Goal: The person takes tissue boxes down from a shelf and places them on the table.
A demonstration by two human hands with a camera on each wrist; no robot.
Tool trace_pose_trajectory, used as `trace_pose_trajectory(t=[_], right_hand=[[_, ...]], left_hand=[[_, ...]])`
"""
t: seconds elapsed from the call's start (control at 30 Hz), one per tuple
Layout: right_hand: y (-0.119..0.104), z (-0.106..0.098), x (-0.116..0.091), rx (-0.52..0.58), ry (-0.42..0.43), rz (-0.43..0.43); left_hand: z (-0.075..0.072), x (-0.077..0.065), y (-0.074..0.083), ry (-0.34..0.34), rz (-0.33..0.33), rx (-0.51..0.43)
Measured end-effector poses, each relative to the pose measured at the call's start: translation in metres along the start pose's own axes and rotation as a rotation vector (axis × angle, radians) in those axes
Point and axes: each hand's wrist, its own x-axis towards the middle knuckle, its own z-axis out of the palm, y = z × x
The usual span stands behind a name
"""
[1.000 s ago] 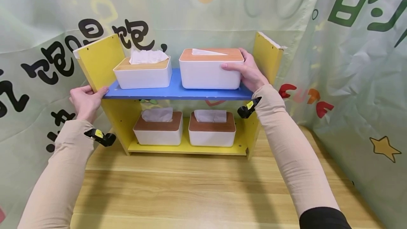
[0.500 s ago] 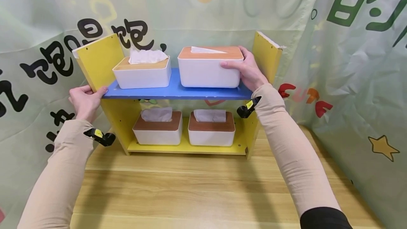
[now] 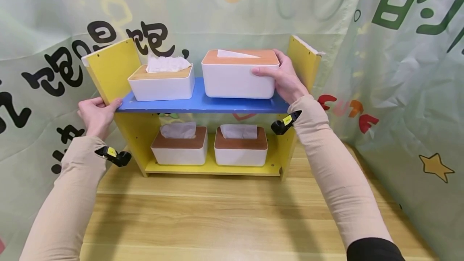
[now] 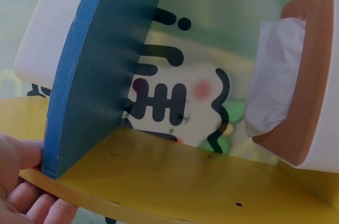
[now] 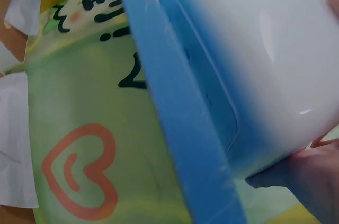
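My right hand (image 3: pixel 286 76) grips a white tissue box (image 3: pixel 235 81) with a wooden lid by its right end, thumb on the front face. In the right wrist view a gap shows between that tissue box (image 5: pixel 270 60) and the blue board (image 5: pixel 175 107). My left hand (image 3: pixel 97 114) holds the left side of a yellow shelf unit (image 3: pixel 113 67), thumb at the end of the blue board (image 3: pixel 197 106). In the left wrist view its fingers (image 4: pixel 39 205) wrap behind the yellow panel (image 4: pixel 143 176). A second tissue box (image 3: pixel 163 88) sits at the board's left.
Two more tissue boxes, a left one (image 3: pixel 180 154) and a right one (image 3: pixel 241 154), stand on the yellow bottom shelf (image 3: pixel 212 169). The unit stands on a wooden table (image 3: pixel 203 212). A printed cloth (image 3: pixel 395 75) hangs behind and on both sides.
My right hand has raised the tissue box slightly off the blue board. My left hand stays at the shelf unit's left side.
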Motion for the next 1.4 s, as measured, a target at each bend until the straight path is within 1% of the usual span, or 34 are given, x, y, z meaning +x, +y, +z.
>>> trace_pose_trajectory(t=[0.27, 0.63, 1.07, 1.4], right_hand=[[-0.011, 0.002, -0.010, 0.045, 0.012, 0.007], [-0.019, 0.005, -0.023, 0.065, 0.013, -0.008], [-0.037, 0.009, -0.045, 0.038, 0.004, -0.001], [-0.046, 0.009, -0.061, 0.049, 0.007, 0.009]], left_hand=[[0.000, 0.001, 0.000, -0.003, -0.002, 0.008], [0.001, 0.002, -0.001, -0.003, -0.003, 0.001], [0.000, 0.001, 0.000, 0.000, -0.009, -0.001], [0.000, 0.001, 0.000, -0.005, -0.006, -0.013]])
